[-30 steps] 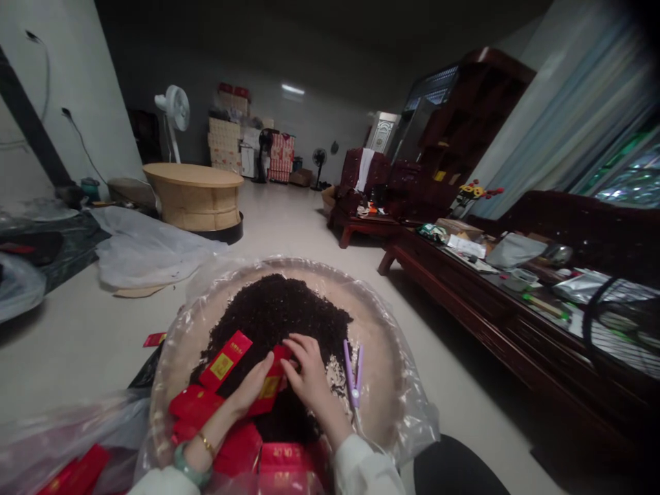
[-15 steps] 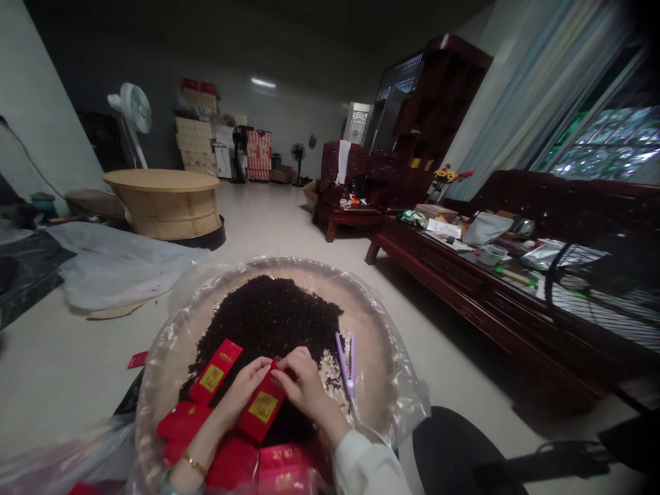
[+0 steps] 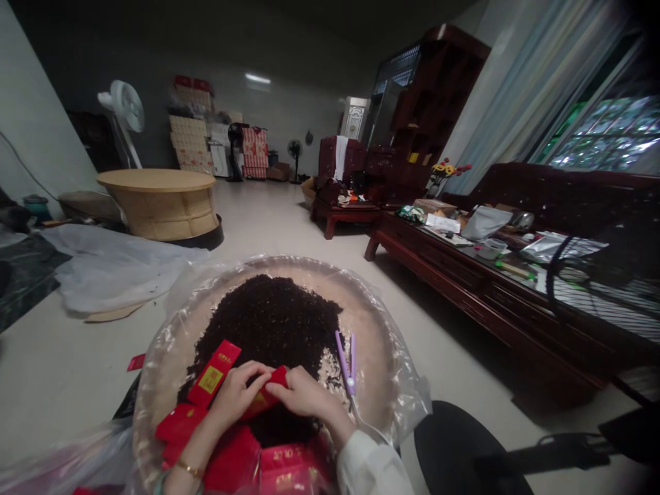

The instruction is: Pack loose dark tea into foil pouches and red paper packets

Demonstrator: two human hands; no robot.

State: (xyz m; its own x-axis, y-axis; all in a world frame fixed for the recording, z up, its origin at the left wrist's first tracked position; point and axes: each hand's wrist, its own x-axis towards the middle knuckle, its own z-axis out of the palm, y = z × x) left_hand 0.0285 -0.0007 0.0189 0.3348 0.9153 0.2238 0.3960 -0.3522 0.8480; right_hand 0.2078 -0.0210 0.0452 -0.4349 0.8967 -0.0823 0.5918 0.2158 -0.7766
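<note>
Gripping a red packet [image 3: 279,376] two-handed, low in the centre of the frame, and folding it flatter than half a second ago.
At mid left, showing crumpled plastic sheeting [image 3: 113,268]; at lower left of centre, showing a loose packet [image 3: 225,356], yellow label [image 3: 210,379] up, lying on the edge of the dark heap [image 3: 273,309] as before; with the left hand [image 3: 238,392], curling part-closed fingers over the red packet, now hiding most of a label fully visible half a second ago; with the right hand [image 3: 305,393], pressing the thumb against the red packet's upper end, fingers closed around it, mostly out of sight; right of centre, showing the purple tool [image 3: 350,385], arms spread, unmoved on the plastic-lined tray [image 3: 376,385]; at right, showing the dark low table [image 3: 443,275], cluttered on top.
</note>
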